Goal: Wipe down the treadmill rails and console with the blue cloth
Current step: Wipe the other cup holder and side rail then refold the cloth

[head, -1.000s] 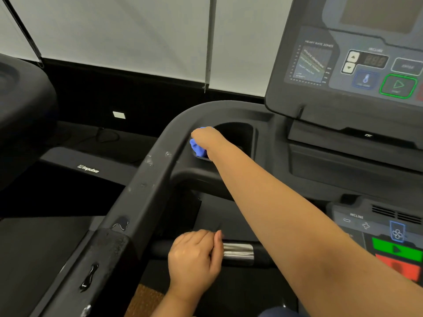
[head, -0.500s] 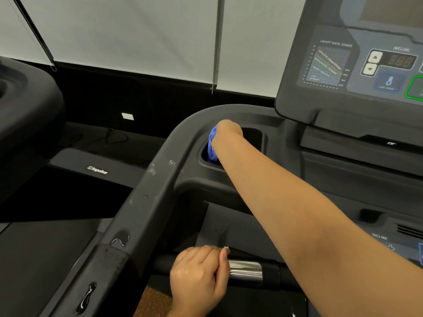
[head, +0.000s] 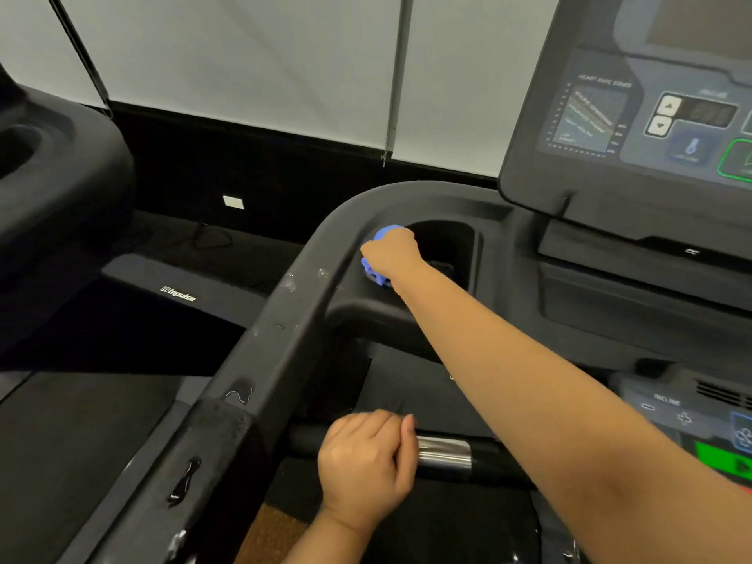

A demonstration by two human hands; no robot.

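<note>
From the head camera, the blue cloth (head: 380, 254) is a small, crumpled wad of soft bright-blue fabric, mostly hidden inside the right hand (head: 391, 253); only a rounded fold above the knuckles and a wrinkled bit below the fist show. The right hand is closed tight around it, fingers curled under, and presses it against the left edge of the cup-holder recess (head: 445, 248) in the console (head: 635, 128) housing. The recess is a deep, dark pocket with rounded corners.

The left rail (head: 280, 319) is a broad, matte black moulded bar that curves from the near left up and round towards the console. Its surface carries pale smudges and scuffs, and its near end looks glossy, possibly wet, though the blur makes that hard to judge.

The left hand (head: 366, 468) is wrapped shut round the horizontal handlebar (head: 468, 453), right beside a shiny metal sensor sleeve (head: 443, 453) with a smooth chrome finish.

The console face is flat and smooth, with printed panels, arrow buttons and a green-outlined key. A neighbouring machine (head: 53, 189) of the same dark plastic stands at the far left.
</note>
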